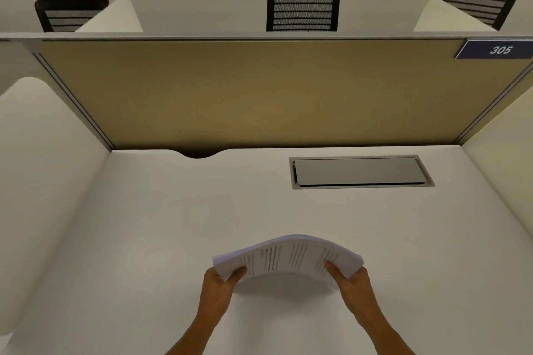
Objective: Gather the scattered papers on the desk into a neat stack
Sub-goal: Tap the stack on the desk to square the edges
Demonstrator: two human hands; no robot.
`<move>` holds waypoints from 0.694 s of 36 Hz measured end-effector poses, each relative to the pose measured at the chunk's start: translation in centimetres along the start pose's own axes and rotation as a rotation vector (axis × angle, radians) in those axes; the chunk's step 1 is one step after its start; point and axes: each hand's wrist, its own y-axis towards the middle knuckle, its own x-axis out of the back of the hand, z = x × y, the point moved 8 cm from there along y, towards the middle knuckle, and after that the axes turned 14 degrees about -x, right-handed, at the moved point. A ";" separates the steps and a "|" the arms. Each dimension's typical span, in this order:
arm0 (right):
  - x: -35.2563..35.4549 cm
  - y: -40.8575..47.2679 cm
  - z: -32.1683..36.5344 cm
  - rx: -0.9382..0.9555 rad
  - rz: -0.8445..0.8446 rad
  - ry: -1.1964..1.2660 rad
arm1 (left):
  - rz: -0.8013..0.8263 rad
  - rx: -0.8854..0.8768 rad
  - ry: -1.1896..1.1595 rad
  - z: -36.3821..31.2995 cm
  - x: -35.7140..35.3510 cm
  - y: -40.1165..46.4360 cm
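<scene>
Now squaring step, by judgement: left hand (220, 282) and right hand (350, 278) each clamp an end of the bowed white printed paper stack (288, 256), held above the off-white desk (144, 225); no loose sheets visible; next, tap edges flush, lay flat.

I see printed paper sheets (288, 256), a smooth matt white desk (173, 225), a brushed-metal hatch (357, 171) and black mesh chairs (302, 8).
</scene>
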 end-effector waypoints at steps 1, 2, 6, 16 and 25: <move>0.1 0.0 0.0 0.010 -0.003 -0.002 | -0.001 -0.010 0.005 -0.1 0.1 0.0; 0.1 0.0 0.0 0.018 -0.003 -0.010 | 0.001 -0.016 0.011 -0.1 0.2 0.0; -0.2 -0.1 -1.1 0.000 0.008 -0.066 | 0.014 0.024 0.036 1.1 0.4 -0.3; -0.3 1.4 -2.2 0.004 0.011 -0.283 | 0.066 0.036 0.101 1.7 0.2 -0.1; -0.2 2.4 -2.6 -0.038 0.017 -0.486 | 0.082 0.044 0.184 2.1 0.4 0.9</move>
